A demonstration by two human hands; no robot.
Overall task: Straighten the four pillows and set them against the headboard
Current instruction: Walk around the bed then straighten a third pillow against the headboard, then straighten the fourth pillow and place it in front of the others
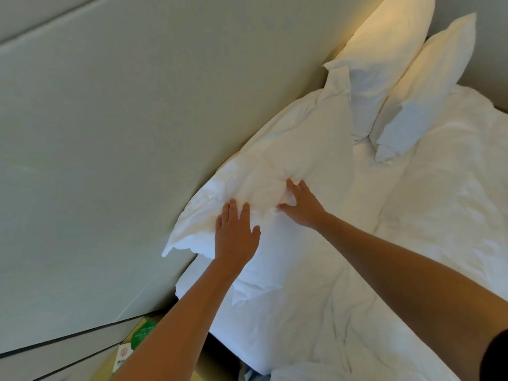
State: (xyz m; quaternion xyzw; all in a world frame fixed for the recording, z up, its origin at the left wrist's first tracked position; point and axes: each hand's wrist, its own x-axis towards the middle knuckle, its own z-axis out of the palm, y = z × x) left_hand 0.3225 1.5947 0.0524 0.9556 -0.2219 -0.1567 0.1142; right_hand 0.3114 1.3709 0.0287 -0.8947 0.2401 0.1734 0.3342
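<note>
A white pillow [288, 149] leans against the pale padded headboard [137, 133] near me, its cover wrinkled. My left hand [236, 232] lies flat on its lower part with straight fingers. My right hand [301, 204] presses into its middle with spread fingers, denting the fabric. Another white pillow [264, 273] shows below the first, under my left wrist. Farther along, two more white pillows stand upright: one [384, 59] against the headboard, and one [423, 89] leaning in front of it.
A rumpled white duvet [445, 204] covers the bed to the right. At the bottom left, beside the bed, a wooden nightstand [132, 350] holds a green-and-white card. Warm light falls on the far pillows.
</note>
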